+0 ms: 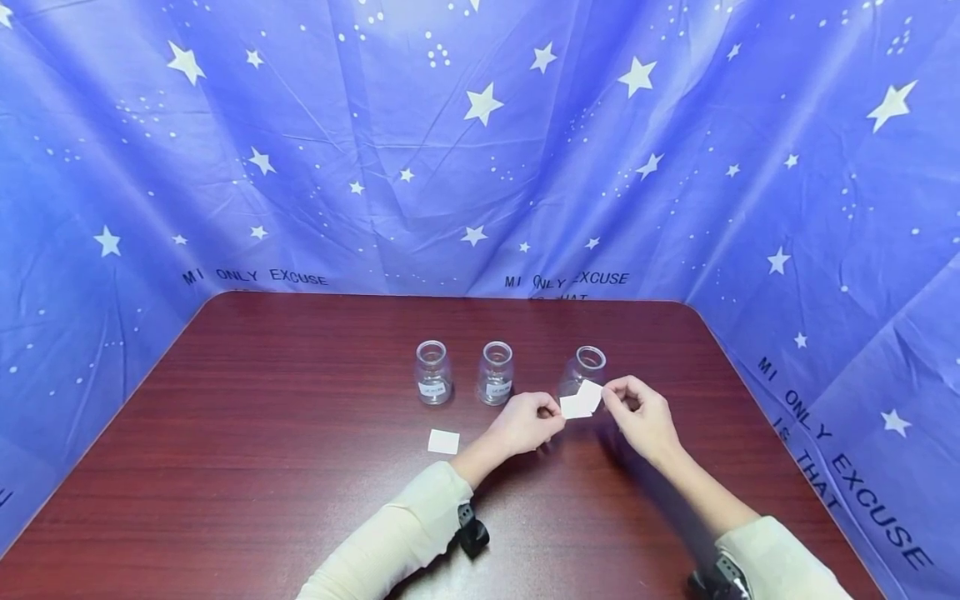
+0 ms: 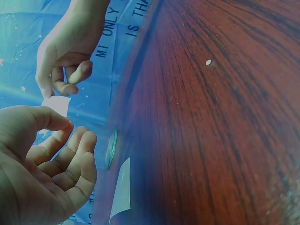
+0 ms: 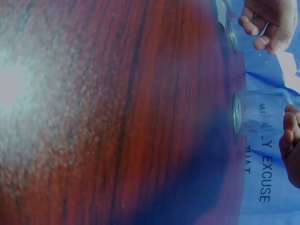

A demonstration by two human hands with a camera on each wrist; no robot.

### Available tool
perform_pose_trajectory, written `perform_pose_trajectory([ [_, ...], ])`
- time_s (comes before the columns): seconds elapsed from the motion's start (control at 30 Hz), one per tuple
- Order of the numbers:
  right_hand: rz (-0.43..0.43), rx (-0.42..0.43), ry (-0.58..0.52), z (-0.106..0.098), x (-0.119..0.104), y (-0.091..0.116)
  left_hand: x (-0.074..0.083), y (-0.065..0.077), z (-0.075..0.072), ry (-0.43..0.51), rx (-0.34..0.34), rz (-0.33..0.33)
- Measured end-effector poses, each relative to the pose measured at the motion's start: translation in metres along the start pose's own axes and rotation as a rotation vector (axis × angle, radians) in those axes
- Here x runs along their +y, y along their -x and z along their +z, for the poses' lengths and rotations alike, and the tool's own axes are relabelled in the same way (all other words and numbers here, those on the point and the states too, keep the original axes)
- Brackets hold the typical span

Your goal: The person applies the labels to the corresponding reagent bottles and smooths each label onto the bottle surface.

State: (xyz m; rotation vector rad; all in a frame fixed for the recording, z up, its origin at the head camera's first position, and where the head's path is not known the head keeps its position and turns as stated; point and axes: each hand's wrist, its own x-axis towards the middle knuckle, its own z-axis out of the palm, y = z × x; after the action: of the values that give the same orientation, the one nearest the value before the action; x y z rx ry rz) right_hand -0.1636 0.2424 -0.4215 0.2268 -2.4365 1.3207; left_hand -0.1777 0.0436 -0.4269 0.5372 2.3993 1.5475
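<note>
My left hand (image 1: 525, 423) pinches a white paper slip (image 1: 573, 407) between thumb and forefinger. Opposite it, my right hand (image 1: 645, 418) pinches a second white slip (image 1: 591, 395) by its right edge. The two slips overlap in the head view, in front of the rightmost glass jar (image 1: 591, 357), whose lower front they hide. In the left wrist view, a white slip (image 2: 57, 106) spans the space between the two hands. The right wrist view shows the clear jar (image 3: 258, 110) standing upright just beyond my right fingertips (image 3: 289, 119).
Two more open glass jars (image 1: 431, 362) (image 1: 496, 362) stand to the left, each bearing a printed white label (image 1: 498, 390). A blank white slip (image 1: 443, 442) lies flat on the brown table (image 1: 262, 442). Blue star-printed cloth (image 1: 405, 125) hangs around the table's back and sides.
</note>
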Motion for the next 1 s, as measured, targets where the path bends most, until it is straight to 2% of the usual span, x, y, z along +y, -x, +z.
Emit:
perform_pose_trajectory([
  [0.27,0.011,0.054,-0.02,-0.009,-0.028,0.003,-0.001,-0.002,0.002,-0.063,-0.003,-0.007],
  [0.43,0.025,0.059,-0.018,-0.01,-0.03,0.004,0.0,-0.003,0.006,-0.105,-0.018,-0.021],
  [0.67,0.025,0.06,-0.016,-0.008,-0.027,0.006,0.002,-0.005,0.014,-0.259,-0.072,-0.023],
  [0.8,0.017,0.055,-0.001,-0.006,-0.026,0.007,0.001,-0.006,0.018,-0.37,-0.071,-0.046],
  [0.9,0.017,0.048,0.003,-0.006,-0.025,0.008,0.001,-0.006,0.02,-0.44,-0.063,-0.036],
  [1.0,0.019,0.046,0.005,-0.005,-0.023,0.008,0.001,-0.006,0.021,-0.472,-0.063,-0.022],
])
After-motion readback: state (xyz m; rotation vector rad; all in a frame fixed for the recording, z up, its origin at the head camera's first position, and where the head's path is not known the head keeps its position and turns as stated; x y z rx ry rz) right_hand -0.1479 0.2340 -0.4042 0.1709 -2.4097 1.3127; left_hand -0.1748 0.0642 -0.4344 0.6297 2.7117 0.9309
